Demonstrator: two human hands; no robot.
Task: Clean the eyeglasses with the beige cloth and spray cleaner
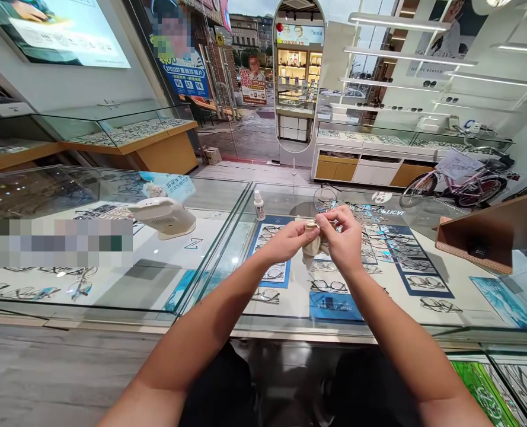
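Over the glass counter, the left hand and right hand narrowly pinch a bunched cloth; handling looks midway, unfinished.

Bright overall (stretched edges)

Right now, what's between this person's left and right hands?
A bunched pale cloth is between the left hand and the right hand, its end hanging down, as the head view shows.
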